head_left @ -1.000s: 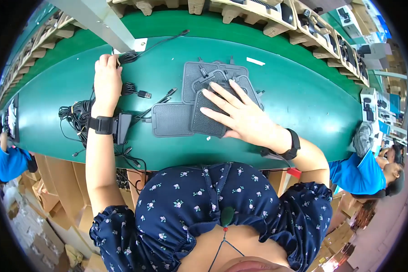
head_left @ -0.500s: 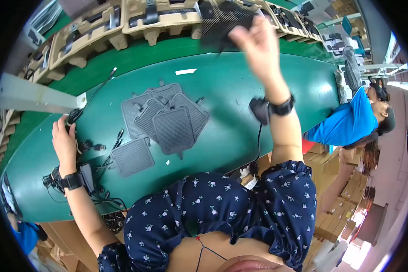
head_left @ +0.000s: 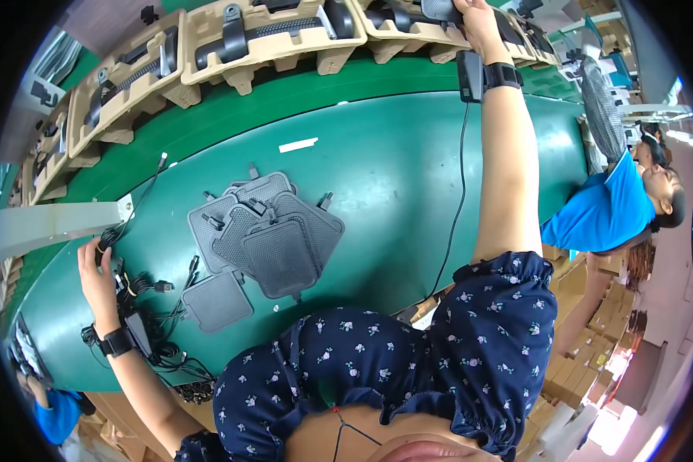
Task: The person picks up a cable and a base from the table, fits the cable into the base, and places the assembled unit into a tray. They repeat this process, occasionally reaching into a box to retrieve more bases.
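The grey pad is sitting at the far right, over a moulded tray; its far part is running out of view, so I cannot tell whether it is touching anything there. My right grip is clamping it by its right side, and holding so near the edge could be letting it tip or slip onto the parts in the tray. At that wrist a black box is riding beside the strap, close to the tray's near rim, where it could be knocking. From it a thin lead is running down to the near edge of the worktop; if it is catching there, a longer reach could be jerking my arm. Left of the lead, a stack of pads is lying fanned, small tabs jutting out, so lifting one could be hooking and dragging others. A single pad is lying just beside it, near cable ends that could be snagging. At the left, my left grip is curling at a coiled cable; I cannot tell whether it is closing fully on it. Loose cables are crowding that wrist, and an incautious pull could be tangling them.
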Tool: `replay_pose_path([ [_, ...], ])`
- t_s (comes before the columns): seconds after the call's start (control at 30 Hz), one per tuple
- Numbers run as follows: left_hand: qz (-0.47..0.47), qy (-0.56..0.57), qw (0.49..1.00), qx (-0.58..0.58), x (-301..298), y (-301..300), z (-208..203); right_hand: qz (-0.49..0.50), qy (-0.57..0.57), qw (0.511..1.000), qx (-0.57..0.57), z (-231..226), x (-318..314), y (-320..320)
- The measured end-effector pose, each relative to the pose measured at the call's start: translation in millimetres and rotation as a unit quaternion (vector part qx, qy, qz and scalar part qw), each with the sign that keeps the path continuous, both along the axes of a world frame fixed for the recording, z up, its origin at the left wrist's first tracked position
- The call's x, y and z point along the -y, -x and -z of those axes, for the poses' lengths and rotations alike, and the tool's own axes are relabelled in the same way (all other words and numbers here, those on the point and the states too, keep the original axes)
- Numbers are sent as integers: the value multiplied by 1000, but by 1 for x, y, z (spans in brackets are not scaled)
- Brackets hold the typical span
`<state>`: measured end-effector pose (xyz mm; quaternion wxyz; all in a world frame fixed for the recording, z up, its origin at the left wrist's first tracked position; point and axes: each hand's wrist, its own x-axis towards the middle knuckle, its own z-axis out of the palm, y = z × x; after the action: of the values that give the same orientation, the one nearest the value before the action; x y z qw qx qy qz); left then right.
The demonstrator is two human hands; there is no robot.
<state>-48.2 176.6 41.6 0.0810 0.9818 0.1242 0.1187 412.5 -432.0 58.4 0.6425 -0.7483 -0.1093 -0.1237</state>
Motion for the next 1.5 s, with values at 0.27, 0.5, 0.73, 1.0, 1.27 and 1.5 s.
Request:
replay_pose_path([
  [0.27, 1, -43, 998, 43, -42, 30, -8, 298, 581, 691, 311, -5, -30, 50],
  [0.5, 44, 21, 990, 132, 65, 22, -70, -12, 242, 930, 276, -23, -139, 157],
  [0.73, 241, 118, 953, 140, 153, -20, -88, -450, 261, 814, 259, -66, -283, 331],
  [1.0, 197, 491, 801, 280, 170, -31, -44, -464, -108, 876, -75, -60, -290, 314],
  [1.27, 223, 698, 657, -176, 185, -11, -15, -517, -141, 826, -177, -66, -250, 313],
  [1.5, 164, 737, 649, -99, 190, -9, -29, -440, 289, 838, 143, -36, -242, 367],
])
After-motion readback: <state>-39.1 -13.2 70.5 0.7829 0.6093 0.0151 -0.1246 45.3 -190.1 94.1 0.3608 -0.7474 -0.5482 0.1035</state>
